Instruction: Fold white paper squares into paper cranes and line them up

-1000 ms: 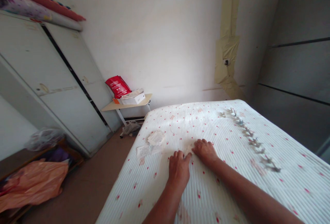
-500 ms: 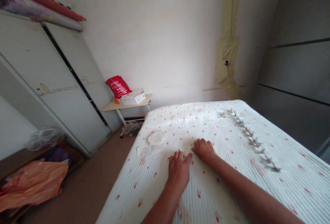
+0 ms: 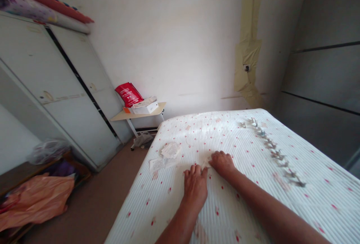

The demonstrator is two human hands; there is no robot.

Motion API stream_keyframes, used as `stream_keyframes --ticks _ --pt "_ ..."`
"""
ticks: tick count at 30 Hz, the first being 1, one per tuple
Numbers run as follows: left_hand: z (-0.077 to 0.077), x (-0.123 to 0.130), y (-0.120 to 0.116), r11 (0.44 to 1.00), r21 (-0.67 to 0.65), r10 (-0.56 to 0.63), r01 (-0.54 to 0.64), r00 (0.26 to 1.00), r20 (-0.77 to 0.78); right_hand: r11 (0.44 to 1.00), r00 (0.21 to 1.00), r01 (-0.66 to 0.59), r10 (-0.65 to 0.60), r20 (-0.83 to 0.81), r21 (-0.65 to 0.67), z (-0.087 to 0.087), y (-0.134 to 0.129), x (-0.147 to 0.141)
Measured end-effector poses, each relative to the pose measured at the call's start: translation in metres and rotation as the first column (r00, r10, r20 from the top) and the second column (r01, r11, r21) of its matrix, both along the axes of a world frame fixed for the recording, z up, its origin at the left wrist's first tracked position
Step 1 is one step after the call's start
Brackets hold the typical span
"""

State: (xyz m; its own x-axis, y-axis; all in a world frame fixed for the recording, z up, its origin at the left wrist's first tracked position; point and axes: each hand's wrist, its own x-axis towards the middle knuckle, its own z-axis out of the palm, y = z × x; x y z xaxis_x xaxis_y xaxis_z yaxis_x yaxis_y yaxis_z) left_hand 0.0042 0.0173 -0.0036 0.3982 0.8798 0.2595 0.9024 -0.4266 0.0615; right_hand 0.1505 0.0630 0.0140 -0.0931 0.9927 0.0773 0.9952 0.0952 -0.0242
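A small pale piece of folded paper (image 3: 205, 162) lies on the mattress between my two hands, partly hidden by the fingers. My left hand (image 3: 196, 184) has its fingers curled down, with thumb and fingertips at the paper's near edge. On the far right edge of it, my right hand (image 3: 222, 163) presses with bent, closed fingers. To the left lie several loose sheets of printed paper (image 3: 170, 150), partly overlapping. Along the right side runs a line of several small folded paper figures (image 3: 278, 156), shaped like birds.
The white ribbed mattress (image 3: 180, 126) with red dots fills the middle. Beyond its left corner stands a small table (image 3: 123, 116) with a red bag (image 3: 129, 94) and a white box (image 3: 146, 107). Grey cabinets (image 3: 81, 98) stand at left; an orange plastic bag (image 3: 42, 199) lies low at left.
My left thumb and fingers have shifted very slightly at the paper's edge. My right hand and everything else stay where they were.
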Motion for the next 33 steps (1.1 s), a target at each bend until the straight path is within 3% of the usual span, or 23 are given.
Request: stream_keyframes --ticks 9,16,20,29,33 --pt "0.001 -0.001 0.002 0.994 -0.03 -0.106 0.107 0.994 0.007 0.998 0.994 0.055 -0.053 -0.094 0.018 -0.002 0.0 0.006" --pt "-0.003 -0.002 0.004 0.995 -0.045 -0.092 0.091 0.996 -0.018 0.997 0.933 0.075 -0.077 -0.353 -0.02 -0.008 0.007 0.027" --pt "-0.004 -0.001 0.005 0.995 -0.026 -0.098 0.098 0.995 -0.014 0.993 0.899 0.115 -0.11 -0.424 -0.015 -0.007 0.004 0.021" --pt "0.001 0.001 0.002 0.995 -0.018 -0.097 0.097 0.995 0.011 0.987 0.941 0.159 -0.143 -0.306 0.028 -0.001 -0.009 0.003" --pt "-0.001 -0.003 0.007 0.994 -0.029 -0.097 0.103 0.98 0.175 0.988 0.942 0.15 -0.136 -0.307 0.023 -0.002 -0.007 0.006"
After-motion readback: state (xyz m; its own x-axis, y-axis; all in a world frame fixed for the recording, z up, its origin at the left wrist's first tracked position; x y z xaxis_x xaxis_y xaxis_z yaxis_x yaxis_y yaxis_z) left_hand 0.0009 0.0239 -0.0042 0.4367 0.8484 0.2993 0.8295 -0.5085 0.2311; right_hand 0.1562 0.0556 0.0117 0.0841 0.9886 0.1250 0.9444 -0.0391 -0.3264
